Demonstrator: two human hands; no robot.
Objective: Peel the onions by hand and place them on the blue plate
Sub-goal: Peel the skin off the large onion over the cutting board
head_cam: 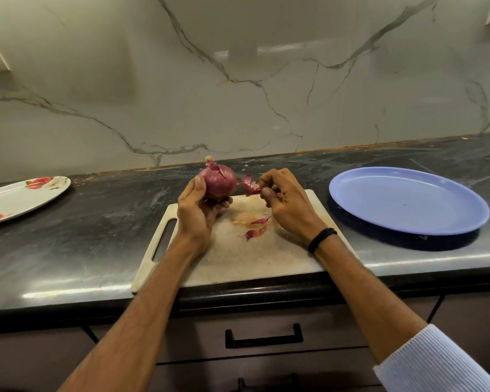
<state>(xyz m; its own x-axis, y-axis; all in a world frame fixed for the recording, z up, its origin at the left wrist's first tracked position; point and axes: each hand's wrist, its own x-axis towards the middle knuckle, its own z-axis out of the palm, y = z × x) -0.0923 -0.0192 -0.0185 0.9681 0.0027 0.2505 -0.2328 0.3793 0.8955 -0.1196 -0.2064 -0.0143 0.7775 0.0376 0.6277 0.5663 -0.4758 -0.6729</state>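
My left hand grips a red onion from below and the side, holding it above the far edge of the white cutting board. The onion's dry skin is split near its top. Just to its right, my right hand pinches a torn piece of purple onion skin between thumb and fingers. Two small skin scraps lie on the board between my hands. The blue plate sits on the counter to the right of the board, with nothing on it.
A white plate with a red flower print lies at the far left of the dark counter. A marble wall rises behind the counter. Below the counter's front edge is a drawer with a black handle.
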